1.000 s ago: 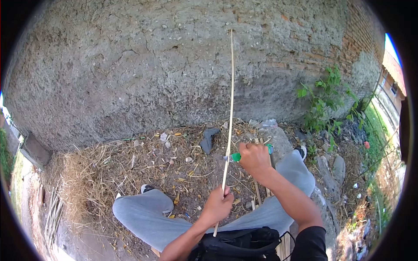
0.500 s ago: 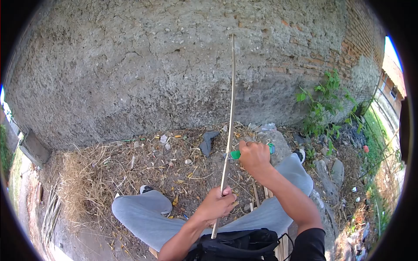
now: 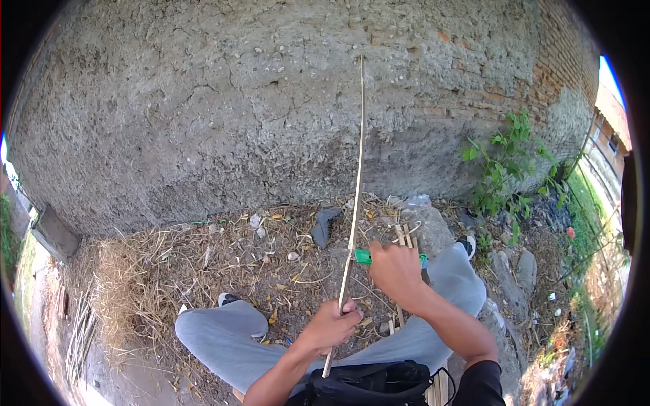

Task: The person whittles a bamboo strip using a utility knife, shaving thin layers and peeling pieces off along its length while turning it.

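A long, thin, pale strip of split bamboo point(image 3: 357, 183) runs upright through the middle of the view, bowing slightly, its far tip in front of the wall. My left hand point(image 3: 330, 328) is closed around its lower part, and the near end reaches the black bag point(image 3: 369, 387) at my waist. My right hand point(image 3: 397, 272) grips a green tool point(image 3: 363, 257) that looks like a utility knife. Its left end meets the strip above my left hand; most of the tool is hidden in my fist, and the blade is too small to tell.
A rough plastered wall point(image 3: 271, 122) with bare brick at the right stands ahead. Dry straw point(image 3: 128, 284) and litter cover the ground. More pale strips point(image 3: 406, 237) lie beside my right leg, others point(image 3: 81, 331) at far left. A leafy plant point(image 3: 508, 162) grows by the wall.
The strip's lower part has swung slightly left, with my left hand moving a little down and left. My right hand and the green tool have shifted slightly down, showing strips behind.
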